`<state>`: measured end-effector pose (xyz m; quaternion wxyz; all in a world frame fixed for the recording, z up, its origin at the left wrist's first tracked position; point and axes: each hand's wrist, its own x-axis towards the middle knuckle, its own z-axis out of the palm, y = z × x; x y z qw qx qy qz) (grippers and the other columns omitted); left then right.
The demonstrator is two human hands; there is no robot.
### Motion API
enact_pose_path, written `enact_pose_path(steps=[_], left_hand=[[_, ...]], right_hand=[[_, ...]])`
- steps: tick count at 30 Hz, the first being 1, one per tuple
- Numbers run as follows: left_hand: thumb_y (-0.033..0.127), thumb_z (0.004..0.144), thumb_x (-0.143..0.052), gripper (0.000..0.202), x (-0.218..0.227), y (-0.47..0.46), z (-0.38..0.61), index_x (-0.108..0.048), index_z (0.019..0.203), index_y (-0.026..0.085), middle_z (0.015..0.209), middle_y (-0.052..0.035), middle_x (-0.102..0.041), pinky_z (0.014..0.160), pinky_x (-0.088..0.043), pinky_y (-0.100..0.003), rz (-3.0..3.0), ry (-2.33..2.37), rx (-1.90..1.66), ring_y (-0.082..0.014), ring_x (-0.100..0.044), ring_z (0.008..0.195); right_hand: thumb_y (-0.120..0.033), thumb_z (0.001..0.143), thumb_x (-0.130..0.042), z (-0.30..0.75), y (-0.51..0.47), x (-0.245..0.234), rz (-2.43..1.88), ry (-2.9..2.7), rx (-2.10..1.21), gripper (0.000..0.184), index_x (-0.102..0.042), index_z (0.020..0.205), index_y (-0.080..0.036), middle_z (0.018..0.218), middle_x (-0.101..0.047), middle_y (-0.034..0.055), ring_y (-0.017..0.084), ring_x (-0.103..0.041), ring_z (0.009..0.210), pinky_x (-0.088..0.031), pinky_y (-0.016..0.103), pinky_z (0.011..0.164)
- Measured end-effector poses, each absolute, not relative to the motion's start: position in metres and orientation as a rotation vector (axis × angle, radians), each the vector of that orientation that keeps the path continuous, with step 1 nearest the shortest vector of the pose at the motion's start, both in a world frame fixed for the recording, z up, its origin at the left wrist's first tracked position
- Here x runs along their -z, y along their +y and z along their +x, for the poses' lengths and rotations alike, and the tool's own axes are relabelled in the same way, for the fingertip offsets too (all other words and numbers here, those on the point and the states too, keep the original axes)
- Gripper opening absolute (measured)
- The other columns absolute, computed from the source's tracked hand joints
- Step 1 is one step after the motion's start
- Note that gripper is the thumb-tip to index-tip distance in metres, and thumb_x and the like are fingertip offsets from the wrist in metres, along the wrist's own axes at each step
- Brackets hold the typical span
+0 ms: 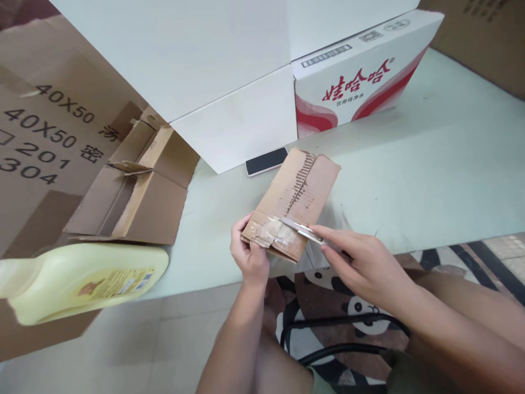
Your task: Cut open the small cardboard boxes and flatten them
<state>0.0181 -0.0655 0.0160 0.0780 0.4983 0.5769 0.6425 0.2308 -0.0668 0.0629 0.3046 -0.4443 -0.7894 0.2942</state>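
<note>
My left grip (251, 256) clasps a torn brown cardboard box (290, 203), apparently steadying it beneath the slim silver metal blade (302, 230) my right grip (363, 262) pinches.

Handheld corrugated cardboard box (283, 191) is matt and kinda roughed up, one end's covered in glossy plastic tape (279, 232).

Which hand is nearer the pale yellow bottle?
Left: the left hand, gripping the small cardboard box, is right of the bottle; the right hand, holding the blade, is farther right.
</note>
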Motion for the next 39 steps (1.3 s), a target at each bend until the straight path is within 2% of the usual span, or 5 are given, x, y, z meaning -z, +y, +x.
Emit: enact_pose_path(steps=[15,25,29,33,39], left_hand=[[0.048,0.09,-0.057,0.039,-0.0138,-0.0654,0.0166,-0.067,0.106,0.014,0.095,-0.0087,-0.072,0.073,-0.053,-0.031,1.529,1.683,-1.95,-0.0221,-0.069,0.085],[0.053,0.091,-0.054,0.044,-0.0152,-0.0651,0.0182,-0.067,0.105,0.014,0.093,-0.0087,-0.072,0.073,-0.052,-0.032,1.534,1.744,-1.936,-0.0221,-0.069,0.083],[0.053,0.09,-0.054,0.043,-0.0137,-0.0655,0.017,-0.067,0.105,0.015,0.094,-0.0085,-0.072,0.074,-0.052,-0.032,1.514,1.753,-1.928,-0.0222,-0.068,0.083],[0.052,0.089,-0.056,0.042,-0.0115,-0.0652,0.0149,-0.067,0.105,0.015,0.094,-0.0081,-0.072,0.074,-0.053,-0.031,1.514,1.71,-1.94,-0.0219,-0.068,0.084],[0.052,0.088,-0.058,0.042,-0.0115,-0.0646,0.0142,-0.068,0.105,0.015,0.094,-0.0081,-0.071,0.074,-0.053,-0.032,1.483,1.73,-1.922,-0.0218,-0.068,0.083]], right_hand=[[-0.022,0.099,-0.046,0.2335,-0.0669,-0.0594,-1.148,-2.145,-0.665,0.039,-0.067,0.131,-0.017,0.068,-0.061,0.0011,0.013,-0.054,0.052,-0.04,0.025,0.051],[-0.02,0.098,-0.046,0.2328,-0.0663,-0.0594,-1.077,-2.129,-0.69,0.04,-0.067,0.131,-0.012,0.068,-0.062,0.0025,0.013,-0.055,0.053,-0.042,0.024,0.051],[-0.022,0.097,-0.047,0.2303,-0.0657,-0.0593,-1.074,-2.043,-0.864,0.039,-0.069,0.129,-0.012,0.071,-0.068,0.0046,0.014,-0.061,0.059,-0.049,0.025,0.057],[-0.027,0.095,-0.05,0.2286,-0.0625,-0.06,-1.093,-1.877,-1.182,0.039,-0.071,0.127,-0.018,0.103,-0.078,0.0079,0.019,-0.071,0.083,-0.056,0.029,0.072],[-0.039,0.095,-0.05,0.2297,-0.0582,-0.0588,-1.166,-1.724,-1.484,0.044,-0.068,0.131,-0.02,0.105,-0.078,0.0066,0.017,-0.065,0.064,-0.053,0.029,0.055]])
